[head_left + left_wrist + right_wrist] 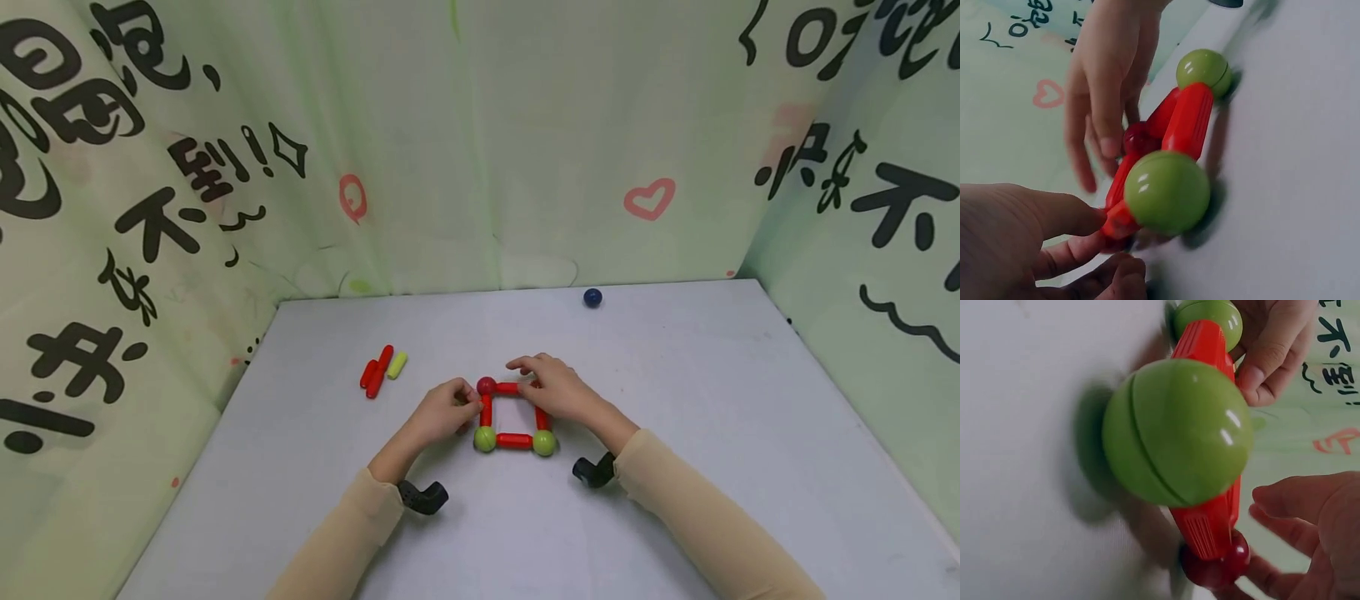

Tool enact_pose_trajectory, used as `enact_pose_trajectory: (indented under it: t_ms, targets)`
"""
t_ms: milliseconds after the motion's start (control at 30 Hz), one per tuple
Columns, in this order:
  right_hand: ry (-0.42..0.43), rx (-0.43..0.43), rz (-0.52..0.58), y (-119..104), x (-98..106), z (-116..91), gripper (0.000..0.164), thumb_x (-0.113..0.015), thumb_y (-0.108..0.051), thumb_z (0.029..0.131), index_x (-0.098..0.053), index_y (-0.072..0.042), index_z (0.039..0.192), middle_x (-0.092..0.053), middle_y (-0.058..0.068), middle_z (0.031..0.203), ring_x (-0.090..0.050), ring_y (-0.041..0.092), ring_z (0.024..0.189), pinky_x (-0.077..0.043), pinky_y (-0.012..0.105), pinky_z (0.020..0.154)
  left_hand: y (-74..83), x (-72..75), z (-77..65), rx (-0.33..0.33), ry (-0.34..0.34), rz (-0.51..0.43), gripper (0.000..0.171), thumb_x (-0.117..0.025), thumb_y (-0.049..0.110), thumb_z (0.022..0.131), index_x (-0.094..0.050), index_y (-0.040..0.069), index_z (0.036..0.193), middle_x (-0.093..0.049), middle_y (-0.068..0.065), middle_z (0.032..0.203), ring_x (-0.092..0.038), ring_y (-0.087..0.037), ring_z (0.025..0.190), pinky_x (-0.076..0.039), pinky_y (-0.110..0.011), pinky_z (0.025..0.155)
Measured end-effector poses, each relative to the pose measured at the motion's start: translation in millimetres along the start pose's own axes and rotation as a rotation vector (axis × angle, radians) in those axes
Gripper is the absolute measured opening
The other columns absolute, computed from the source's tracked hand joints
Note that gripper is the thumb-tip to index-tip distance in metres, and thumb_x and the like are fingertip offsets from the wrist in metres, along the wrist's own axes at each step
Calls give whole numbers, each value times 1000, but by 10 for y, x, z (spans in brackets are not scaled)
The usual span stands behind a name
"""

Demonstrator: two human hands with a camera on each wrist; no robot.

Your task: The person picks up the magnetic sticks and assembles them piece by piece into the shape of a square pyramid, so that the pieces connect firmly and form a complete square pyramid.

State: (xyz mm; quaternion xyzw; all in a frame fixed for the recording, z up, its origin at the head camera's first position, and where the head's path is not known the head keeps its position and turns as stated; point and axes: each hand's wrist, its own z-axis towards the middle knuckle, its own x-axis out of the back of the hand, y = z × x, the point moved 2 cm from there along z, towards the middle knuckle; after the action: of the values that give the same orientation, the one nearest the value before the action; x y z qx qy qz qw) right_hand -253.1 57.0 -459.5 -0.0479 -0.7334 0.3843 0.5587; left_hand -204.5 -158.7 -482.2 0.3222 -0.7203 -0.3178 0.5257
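A square frame of red rods and balls lies on the table in front of me. Its near corners are a left green ball (485,439) and a right green ball (543,442), joined by a red rod (514,442). At the far left corner sits a dark red ball (486,386). My left hand (442,412) pinches the left red rod (487,411) between thumb and finger. Over the far right corner, my right hand (562,392) has loosely extended fingers beside another dark red ball (1219,559), which the hand mostly hides in the head view.
To the left lie several loose red rods (372,379) and a yellow-green rod (397,365). A dark blue ball (592,297) sits near the table's back edge. Printed curtains (480,167) enclose the back and sides of the white table (750,433).
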Motion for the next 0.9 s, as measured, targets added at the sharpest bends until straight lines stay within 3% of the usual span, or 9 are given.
enact_pose_trajectory:
  t_ms: [133, 300, 467, 567, 667, 900]
  targets:
    - [52, -85, -23, 59, 87, -119, 40, -65, -20, 99, -63, -9, 137, -62, 18, 128, -61, 32, 112, -55, 48, 94, -19, 208, -25, 3, 105, 137, 11, -67, 20, 100, -61, 11, 101, -62, -5, 91, -56, -19, 81, -49, -29, 69]
    - [39, -143, -26, 183, 126, -266, 43, -67, -22, 97, -62, -6, 136, -65, 17, 119, -61, 27, 97, -55, 41, 82, -70, 569, -55, -49, 302, 387, 7, -66, 11, 97, -62, 5, 98, -63, -11, 95, -58, -27, 86, -51, -39, 76]
    - [-1, -170, 83, 283, 108, -364, 47, -67, -20, 96, -57, -5, 140, -68, 12, 105, -62, 19, 77, -52, 33, 71, -224, 863, -77, -68, 440, 542, 8, -63, 0, 94, -60, -3, 101, -61, -23, 104, -56, -40, 92, -50, -48, 82]
    - [-22, -195, 204, 304, 86, -392, 52, -67, -18, 97, -51, -5, 145, -68, 11, 100, -65, 17, 67, -56, 31, 67, -327, 958, -80, -41, 468, 560, 15, -61, -3, 93, -60, -8, 106, -60, -27, 106, -56, -45, 94, -50, -51, 84]
    - [-38, -204, 284, 312, 55, -394, 57, -67, -16, 98, -45, -4, 149, -69, 12, 99, -67, 17, 65, -59, 31, 66, -424, 997, -64, -15, 454, 581, 21, -61, -2, 93, -59, -10, 112, -60, -28, 106, -58, -45, 94, -52, -52, 84]
    - [-35, -213, 353, 273, 5, -380, 62, -67, -15, 99, -39, -3, 153, -69, 15, 104, -69, 17, 66, -61, 32, 66, -537, 990, -29, 32, 392, 608, 30, -63, 1, 95, -57, -8, 123, -61, -26, 110, -63, -40, 92, -57, -50, 84]
